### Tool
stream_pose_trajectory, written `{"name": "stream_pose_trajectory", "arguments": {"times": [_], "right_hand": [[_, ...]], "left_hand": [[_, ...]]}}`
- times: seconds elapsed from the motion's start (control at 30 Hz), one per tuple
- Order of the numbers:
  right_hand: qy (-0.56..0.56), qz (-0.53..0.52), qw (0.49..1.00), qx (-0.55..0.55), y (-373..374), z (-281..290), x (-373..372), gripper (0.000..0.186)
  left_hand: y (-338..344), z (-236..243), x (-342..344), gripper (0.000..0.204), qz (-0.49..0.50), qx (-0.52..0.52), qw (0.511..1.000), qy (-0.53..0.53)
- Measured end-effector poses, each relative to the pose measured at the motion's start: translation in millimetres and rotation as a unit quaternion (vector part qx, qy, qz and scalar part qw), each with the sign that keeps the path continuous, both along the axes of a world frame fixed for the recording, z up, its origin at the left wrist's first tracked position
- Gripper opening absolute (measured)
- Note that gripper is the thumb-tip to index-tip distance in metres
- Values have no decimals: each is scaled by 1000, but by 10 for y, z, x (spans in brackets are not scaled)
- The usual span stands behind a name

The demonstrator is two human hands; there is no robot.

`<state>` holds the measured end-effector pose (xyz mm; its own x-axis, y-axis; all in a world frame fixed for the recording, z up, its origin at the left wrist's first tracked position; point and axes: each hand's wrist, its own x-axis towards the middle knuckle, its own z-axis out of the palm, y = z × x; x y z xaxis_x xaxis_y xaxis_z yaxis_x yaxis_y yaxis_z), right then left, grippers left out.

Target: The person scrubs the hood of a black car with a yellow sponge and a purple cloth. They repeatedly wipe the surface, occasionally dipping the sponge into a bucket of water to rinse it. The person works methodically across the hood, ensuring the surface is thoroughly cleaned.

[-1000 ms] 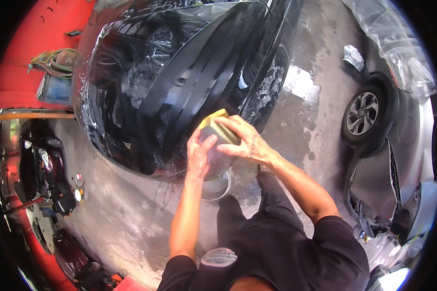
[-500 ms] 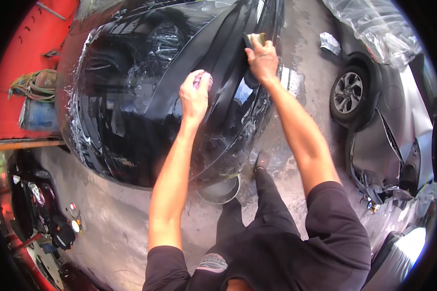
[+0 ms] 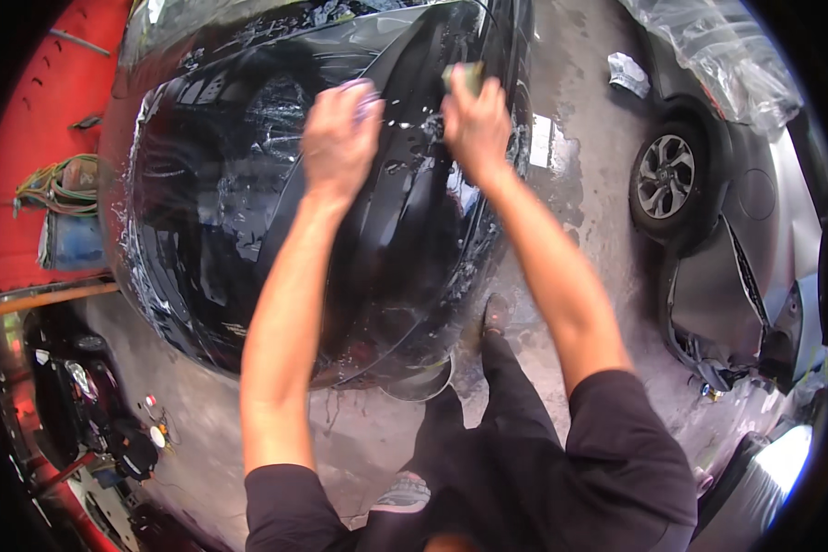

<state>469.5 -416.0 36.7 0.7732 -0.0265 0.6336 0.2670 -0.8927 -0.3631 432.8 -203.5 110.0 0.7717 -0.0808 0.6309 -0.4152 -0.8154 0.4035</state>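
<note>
A black car (image 3: 386,276) with a wet, glossy body stands in front of me. My left hand (image 3: 339,147) is closed around a small pinkish-purple wad (image 3: 366,99), smeared by motion; I cannot tell whether it is cloth or sponge. It hovers over or touches the panel left of the dark matte strip. My right hand (image 3: 478,129) grips a yellowish-green sponge (image 3: 467,75) on the strip near the car's right side. White drops and wet streaks show on the surface between the two hands. Clear plastic film (image 3: 276,120) covers part of the car's left half.
A bucket (image 3: 419,382) stands on the floor by my feet, beneath the car's near edge. To the right is a grey car (image 3: 754,239) with a damaged end and plastic sheeting (image 3: 708,55) over it. Coiled hoses (image 3: 60,184) hang by the red wall at left.
My left hand has moved left and up with the wad. The right hand has slid slightly left and nearer with the sponge. White drops now show on the strip between them.
</note>
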Motion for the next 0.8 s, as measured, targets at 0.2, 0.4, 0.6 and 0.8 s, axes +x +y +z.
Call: {"name": "stream_pose_trajectory", "arguments": {"times": [0.2, 0.4, 0.6, 0.8], "right_hand": [[-32, 93, 994, -51, -21, -89, -122, 56], [-4, -23, 1000, -12, -166, 103, 497, 51], [-10, 143, 989, -42, 60, -173, -480, 58], [19, -55, 998, 1, -231, 88, 975, 42]], "left_hand": [[1511, -526, -368, 44, 75, 196, 978, 9], [1424, -709, -295, 50, 82, 173, 982, 3], [1568, -669, -404, 52, 90, 178, 980, 6], [1414, -689, -268, 53, 76, 163, 984, -4]]}}
